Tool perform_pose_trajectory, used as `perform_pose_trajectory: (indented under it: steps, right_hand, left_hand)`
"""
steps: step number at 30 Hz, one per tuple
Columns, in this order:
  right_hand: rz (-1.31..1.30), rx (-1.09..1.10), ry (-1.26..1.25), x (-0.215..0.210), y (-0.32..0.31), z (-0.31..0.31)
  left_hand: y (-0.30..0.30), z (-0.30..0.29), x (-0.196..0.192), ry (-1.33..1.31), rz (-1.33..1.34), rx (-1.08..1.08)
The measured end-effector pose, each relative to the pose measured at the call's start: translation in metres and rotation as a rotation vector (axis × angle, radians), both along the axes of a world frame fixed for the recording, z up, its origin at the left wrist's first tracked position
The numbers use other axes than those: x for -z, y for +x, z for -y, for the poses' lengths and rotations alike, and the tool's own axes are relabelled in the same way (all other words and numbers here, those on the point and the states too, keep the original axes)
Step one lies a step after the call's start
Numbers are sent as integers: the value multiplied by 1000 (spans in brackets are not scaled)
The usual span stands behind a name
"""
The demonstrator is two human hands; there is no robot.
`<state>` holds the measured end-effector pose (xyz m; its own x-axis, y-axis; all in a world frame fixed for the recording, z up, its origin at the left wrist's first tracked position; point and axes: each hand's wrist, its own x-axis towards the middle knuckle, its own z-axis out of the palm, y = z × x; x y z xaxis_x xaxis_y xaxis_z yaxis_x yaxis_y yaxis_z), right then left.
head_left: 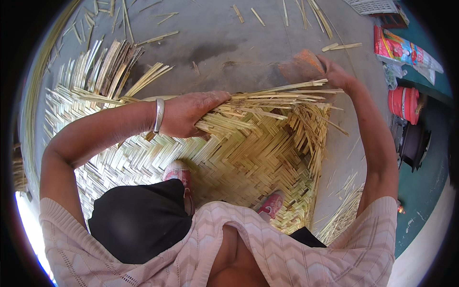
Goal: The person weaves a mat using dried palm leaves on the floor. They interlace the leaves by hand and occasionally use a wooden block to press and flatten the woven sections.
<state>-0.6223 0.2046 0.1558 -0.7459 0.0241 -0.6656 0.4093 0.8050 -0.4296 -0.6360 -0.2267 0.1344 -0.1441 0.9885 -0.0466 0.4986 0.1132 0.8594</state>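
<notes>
Left hand [191, 114], mid-frame, is closed over a bundle of loose bamboo strips [282, 98] running left to right along the far edge of a woven bamboo mat [239, 158]. Right hand [334, 71], upper right, presses a flat reddish block [302, 64] at the strips' far end; its grip is unclear. Two pink shoes [179, 172] stand on the mat. Scattered splints [158, 37] litter the floor above; a red container [403, 103] sits right.

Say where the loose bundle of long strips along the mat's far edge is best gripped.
Probably the strip bundle is best gripped mid-length, from above, palm down. It lies flat across the woven mat, its thin ends fan out loose, and the left hand already presses there.
</notes>
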Motion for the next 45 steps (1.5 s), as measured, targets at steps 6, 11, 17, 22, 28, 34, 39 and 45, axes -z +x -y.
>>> perform_pose_trajectory:
  steps: [6,11,17,22,28,34,39,45]
  right_hand:
    - [48,-132,-354,-14,6,52]
    - [-40,-387,-145,-28,28,76]
    - [-205,-506,-5,-23,53,93]
    - [-328,-589,53,-9,72,103]
    - [-438,-635,221,9,109,120]
    - [-627,-610,252,27,138,122]
    - [-621,-597,245,14,136,124]
    - [-642,-399,227,-42,109,103]
  left_hand:
    - [24,3,8,-25,-180,0]
    - [50,-2,9,-269,-366,94]
    - [69,2,23,-282,-430,141]
    - [81,6,47,-256,-442,137]
    - [91,12,78,-287,-466,173]
    - [98,15,93,-280,-555,163]
    - [99,15,94,-284,-656,164]
    - [100,14,97,-297,-654,161]
